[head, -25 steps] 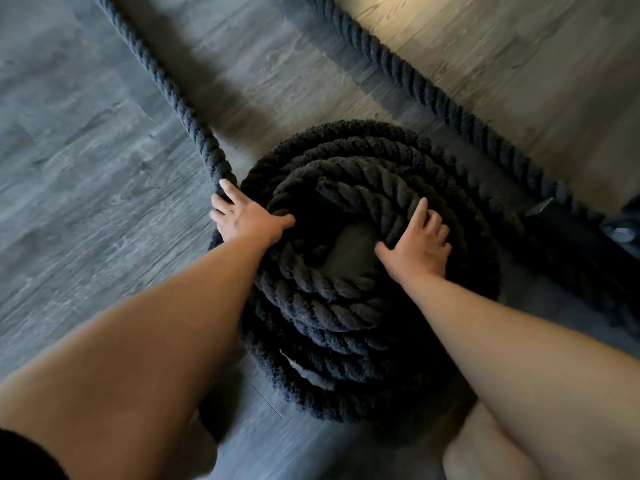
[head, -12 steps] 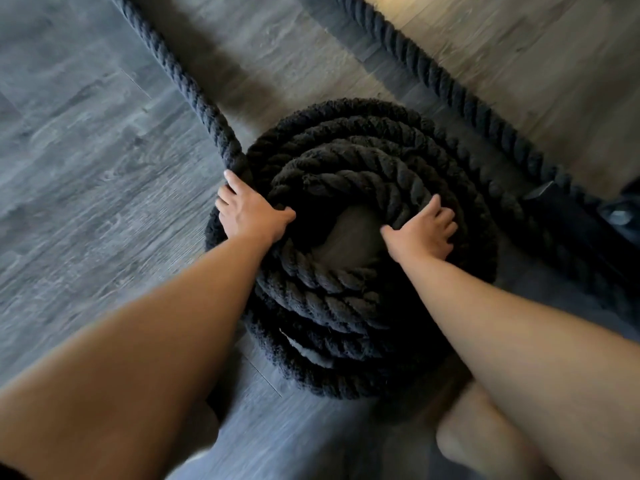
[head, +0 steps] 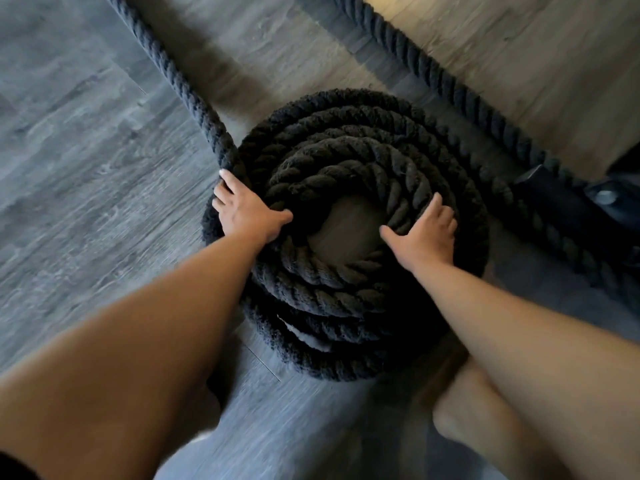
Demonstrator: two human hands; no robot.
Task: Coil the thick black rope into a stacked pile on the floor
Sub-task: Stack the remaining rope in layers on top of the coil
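Grey floor, coiled rope, strands cropped

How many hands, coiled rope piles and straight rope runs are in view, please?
Hands: 2 (left hand, right hand)
Coiled rope pile: 1
Straight rope runs: 2 (left run, right run)
Total: 5

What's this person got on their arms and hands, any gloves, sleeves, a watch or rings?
No gloves: the left hand and right hand are bare, and no ring or watch shows. The left forearm and right forearm are uncovered too. The only clothing in sight is a sliver of black sleeve at the lower left corner, high on the left arm.
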